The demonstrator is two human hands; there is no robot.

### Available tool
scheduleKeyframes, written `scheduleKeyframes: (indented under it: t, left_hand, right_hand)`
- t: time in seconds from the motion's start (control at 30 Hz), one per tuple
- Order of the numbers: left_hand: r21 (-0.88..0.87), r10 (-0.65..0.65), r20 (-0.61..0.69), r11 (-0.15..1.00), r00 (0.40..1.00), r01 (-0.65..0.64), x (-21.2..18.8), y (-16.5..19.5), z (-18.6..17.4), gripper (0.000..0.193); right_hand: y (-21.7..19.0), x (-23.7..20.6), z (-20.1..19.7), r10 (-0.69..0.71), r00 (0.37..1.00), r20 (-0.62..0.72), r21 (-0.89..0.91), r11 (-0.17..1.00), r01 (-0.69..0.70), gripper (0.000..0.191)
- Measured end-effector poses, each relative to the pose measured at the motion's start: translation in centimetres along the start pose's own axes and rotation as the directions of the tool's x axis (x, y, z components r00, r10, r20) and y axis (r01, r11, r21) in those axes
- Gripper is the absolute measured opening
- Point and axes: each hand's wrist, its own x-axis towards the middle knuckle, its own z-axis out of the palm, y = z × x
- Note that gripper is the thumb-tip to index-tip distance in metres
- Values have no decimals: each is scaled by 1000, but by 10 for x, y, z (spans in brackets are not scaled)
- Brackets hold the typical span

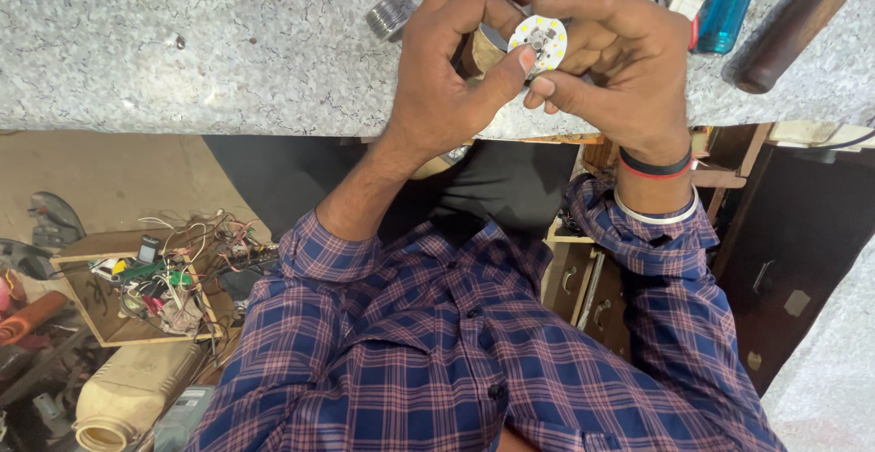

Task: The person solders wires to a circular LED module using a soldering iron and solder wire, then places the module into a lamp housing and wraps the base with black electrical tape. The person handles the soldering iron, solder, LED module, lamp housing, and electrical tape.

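Gripping the round white LED board (539, 42) by its rim in both hands (547, 60) above the counter (228, 42), keep your left thumb off the yellow chips and press evenly.

Bright even daylight on the speckled table (228, 42), soft shadows below its edge, dim floor clutter lower left, sharp focus, slight wide-angle stretch at corners.

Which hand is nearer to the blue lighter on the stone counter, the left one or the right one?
The right hand. It is just beside the blue lighter, toward the picture's left, not touching. The left hand is farther away, beyond the round white LED board.
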Motion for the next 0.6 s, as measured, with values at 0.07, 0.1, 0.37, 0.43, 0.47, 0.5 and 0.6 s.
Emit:
scheduleKeyframes:
  t: [0.07, 0.1, 0.37, 0.43, 0.47, 0.5, 0.6]
  left_hand:
    - [-5, -6, 4, 1000, 1000, 6, -1, 0, 0, 12]
    - [-6, -9, 5, 1000, 1000, 9, -1, 0, 0, 13]
    - [-11, 6, 3, 1000, 1000, -6, -2, -3, 0, 14]
    - [1, 15, 3, 1000, 1000, -15, -3, -4, 0, 15]
    - [7, 16, 5, 1000, 1000, -16, -3, -4, 0, 15]
    - [10, 20, 8, 1000, 1000, -20, -4, -4, 0, 15]
    - [14, 37, 18, 999, 999, -37, -4, -5, -1, 11]
  right_hand:
    - [1, -1, 0, -31, 1000, 5, -48, 998, 31, 41]
    - [1, 0, 0, -43, 999, 7, -66, 997, 44, 42]
    - [3, 0, -1, -96, 995, 29, -101, 990, 99, 45]
    - [4, 0, -1, -101, 995, 28, -107, 989, 103, 45]
    - [4, -1, -1, -103, 994, 26, -111, 988, 105, 45]
    - [5, -1, -1, -105, 994, 25, -115, 988, 107, 46]
    - [5, -1, 0, -108, 994, 22, -130, 985, 110, 46]
